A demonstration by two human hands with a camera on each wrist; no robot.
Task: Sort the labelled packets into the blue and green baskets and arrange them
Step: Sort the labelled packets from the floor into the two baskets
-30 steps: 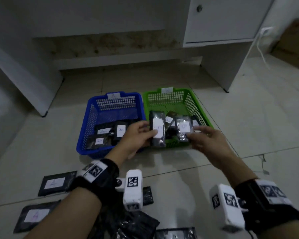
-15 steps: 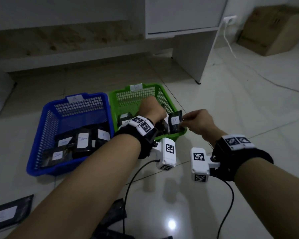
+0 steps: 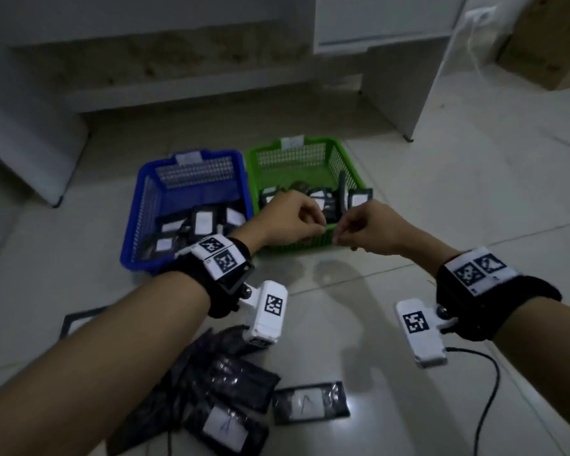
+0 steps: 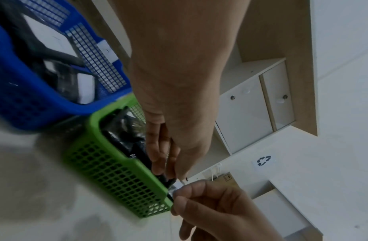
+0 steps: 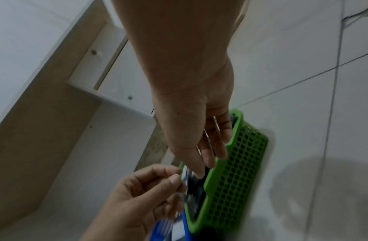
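Two mesh plastic baskets are seen side by side on the tiled floor in the head view: the blue basket [image 3: 139, 222] on the left, holding several black foil packets with white labels [image 3: 202, 222], and the green basket [image 3: 349, 166] on the right, where more labelled packets [image 3: 359, 198] are stood upright, presumably so that their labels can be read in a row. The left hand [image 3: 287, 222] and the right hand [image 3: 372, 230] are brought together over the green basket's near rim, fingers curled; more unsorted packets [image 3: 310, 403] are left lying on the floor near the forearms. In the left wrist view, the left hand's fingers [image 4: 158, 156] are closed narrowly on the top of an upright dark packet [image 4: 137, 151] just inside the near wall, while a small pale corner is pinched by the right hand's fingertips [image 4: 189, 190], seemingly to straighten it. In the right wrist view the same meeting of fingertips at the rim is shown, though the exact packet held cannot be told through the blur.
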